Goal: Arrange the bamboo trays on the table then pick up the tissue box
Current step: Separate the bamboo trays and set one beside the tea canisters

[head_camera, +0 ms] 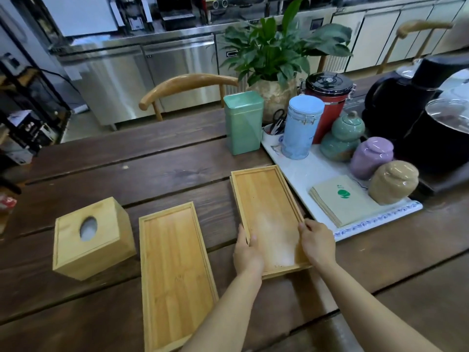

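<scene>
Head view looks down on a dark plank desk [132,174] where both hands hold the right bamboo tray [266,212] at its near end: the left hand [247,252] has its grip closed over the near-left rim with the thumb inside, and the right hand [317,243] pinches the near-right rim. That tray's long axis runs away from the person, tilted slightly leftward at its far end, so it is not quite parallel to the left bamboo tray [175,273], which lies flat just beside it. The tissue box [92,236] stands left of both trays, apart from them, its oval opening facing up; the left hand is the nearer one for reaching it, I judge. A stack of beige paper sleeves [342,199] on the white tray [304,171] carries a green round logo; its writing is too small to read
</scene>
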Demonstrator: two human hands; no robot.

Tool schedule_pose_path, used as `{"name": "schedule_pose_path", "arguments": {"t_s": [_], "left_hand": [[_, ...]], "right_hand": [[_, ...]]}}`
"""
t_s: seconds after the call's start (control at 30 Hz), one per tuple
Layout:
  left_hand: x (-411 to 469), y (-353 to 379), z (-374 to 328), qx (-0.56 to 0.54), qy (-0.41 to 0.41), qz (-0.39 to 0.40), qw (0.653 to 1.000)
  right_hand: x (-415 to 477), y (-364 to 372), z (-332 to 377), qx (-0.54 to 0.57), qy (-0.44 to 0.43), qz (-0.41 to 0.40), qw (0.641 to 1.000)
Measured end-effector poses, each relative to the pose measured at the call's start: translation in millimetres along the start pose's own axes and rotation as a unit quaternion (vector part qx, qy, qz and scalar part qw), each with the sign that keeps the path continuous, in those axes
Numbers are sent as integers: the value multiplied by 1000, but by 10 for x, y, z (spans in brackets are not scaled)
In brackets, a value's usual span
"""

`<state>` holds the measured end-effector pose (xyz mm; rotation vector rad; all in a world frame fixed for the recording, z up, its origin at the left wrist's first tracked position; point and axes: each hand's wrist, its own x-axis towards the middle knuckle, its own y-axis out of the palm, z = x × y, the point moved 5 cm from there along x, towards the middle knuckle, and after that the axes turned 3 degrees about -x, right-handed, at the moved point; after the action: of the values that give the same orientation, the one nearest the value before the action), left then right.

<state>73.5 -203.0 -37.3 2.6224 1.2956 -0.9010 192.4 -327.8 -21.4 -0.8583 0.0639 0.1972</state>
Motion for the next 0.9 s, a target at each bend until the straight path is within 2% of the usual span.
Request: {"name": "schedule_pose_path", "arguments": {"t_s": [0.13,0.23,0.3,0.43,0.53,0.63,0.77,0.9], "left_hand": [[32,-12,-33,64,40,32,997],[45,-178,-99,137,89,35,986],[55,-426,-163,174,139,6,975],[108,-1159,-229,203,191,-99,955],[185,-1690,-106,257,152,-182,937],[224,-2006,188,294,70,-198,932],[219,-2118,475,286,-1,-154,946],[151,-1994,527,212,13,-71,975]], "right_hand": [[14,-15,8,-4,-6,19,1000],[2,-79,147,-66,-52,-16,996],[-63,-62,382,-59,-131,-18,989],[-333,256,871,-19,-248,78,965],[-601,649,1103,17,-259,175,950],[-821,1010,1173,16,-215,246,945],[-1011,1233,1152,21,-178,308,934],[-1182,1281,1160,91,-174,399,896]]}}
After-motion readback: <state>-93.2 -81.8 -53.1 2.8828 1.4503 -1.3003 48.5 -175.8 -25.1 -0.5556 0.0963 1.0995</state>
